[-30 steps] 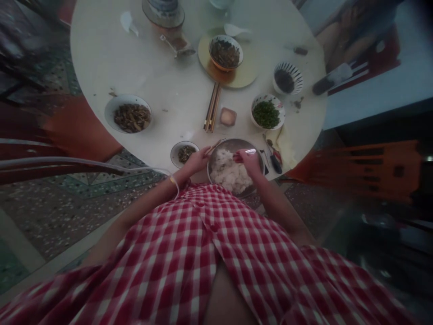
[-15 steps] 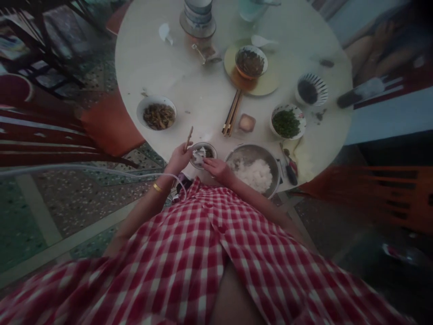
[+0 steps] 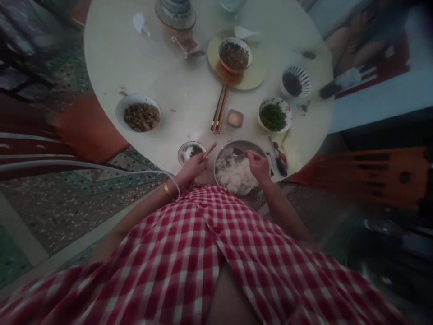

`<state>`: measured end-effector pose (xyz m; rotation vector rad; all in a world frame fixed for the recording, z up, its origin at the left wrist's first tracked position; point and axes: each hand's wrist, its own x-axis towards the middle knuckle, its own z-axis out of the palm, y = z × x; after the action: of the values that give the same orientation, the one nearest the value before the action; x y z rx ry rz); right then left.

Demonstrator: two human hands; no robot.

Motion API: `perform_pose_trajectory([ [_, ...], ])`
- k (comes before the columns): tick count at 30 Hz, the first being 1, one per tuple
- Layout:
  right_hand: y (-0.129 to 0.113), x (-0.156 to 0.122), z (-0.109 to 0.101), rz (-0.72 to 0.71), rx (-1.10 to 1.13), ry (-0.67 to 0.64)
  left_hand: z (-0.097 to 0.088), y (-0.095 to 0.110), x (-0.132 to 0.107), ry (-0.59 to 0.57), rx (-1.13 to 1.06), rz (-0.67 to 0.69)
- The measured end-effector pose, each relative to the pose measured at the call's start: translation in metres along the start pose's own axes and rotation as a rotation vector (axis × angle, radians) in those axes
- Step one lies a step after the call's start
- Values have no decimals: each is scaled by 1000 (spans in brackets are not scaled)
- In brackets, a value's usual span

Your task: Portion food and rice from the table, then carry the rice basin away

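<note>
Under the right hand [image 3: 259, 166], 1 metal bowl [image 3: 251, 145] holds white rice [image 3: 235, 175].

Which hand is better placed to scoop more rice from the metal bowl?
Right, probably. The right hand is over the round metal bowl of white rice, holding a slim utensil; the left hand sits by the small white bowl, occupied with wooden chopsticks.

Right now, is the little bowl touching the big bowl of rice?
Apart. The head view shows a strip of bare table between the little bowl and the big bowl of rice, under the chopsticks held in the left hand.
</note>
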<state>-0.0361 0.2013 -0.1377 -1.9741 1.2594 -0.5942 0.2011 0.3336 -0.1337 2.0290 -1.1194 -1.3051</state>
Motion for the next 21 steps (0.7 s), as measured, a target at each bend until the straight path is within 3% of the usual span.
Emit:
perform_pose_trajectory([
  [6,35,19,17,51,-72,-38,29,6,11,-174,163,24],
  [12,53,22,23,255,105,-61,36,8,15,-150,202,62],
  [21,24,24,40,265,255,-252,37,8,18,-144,210,43],
])
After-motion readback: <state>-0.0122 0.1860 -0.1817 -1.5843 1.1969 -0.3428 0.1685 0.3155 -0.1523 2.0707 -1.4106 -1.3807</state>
